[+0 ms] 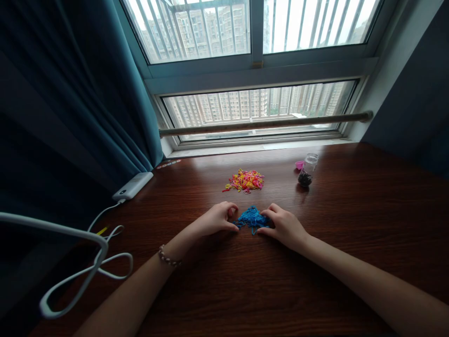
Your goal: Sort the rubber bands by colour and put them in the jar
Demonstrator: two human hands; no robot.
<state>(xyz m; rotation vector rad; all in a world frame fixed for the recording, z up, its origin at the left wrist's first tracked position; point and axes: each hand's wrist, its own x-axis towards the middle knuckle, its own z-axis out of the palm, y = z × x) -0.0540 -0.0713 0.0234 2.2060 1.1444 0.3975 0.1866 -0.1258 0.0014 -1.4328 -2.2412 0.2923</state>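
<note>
A small heap of blue rubber bands [251,218] lies on the dark wooden table between my hands. At its left edge is my left hand [221,218], thumb and fingers apart and curved toward the bands. My right hand [280,223] touches the heap from the right, its thumb and fingers also spread around that edge. Farther back sits a second heap of red, yellow and pink rubber bands [245,180]. A clear jar [310,164] with dark contents at the bottom stands to the right, with a pink lid [299,165] beside it.
At the left, a white power strip or box [133,186] with a white cable [94,271] lies near the blue curtain [105,84]. Behind the table are a window and a horizontal rail [266,124]. A wall bounds the right side.
</note>
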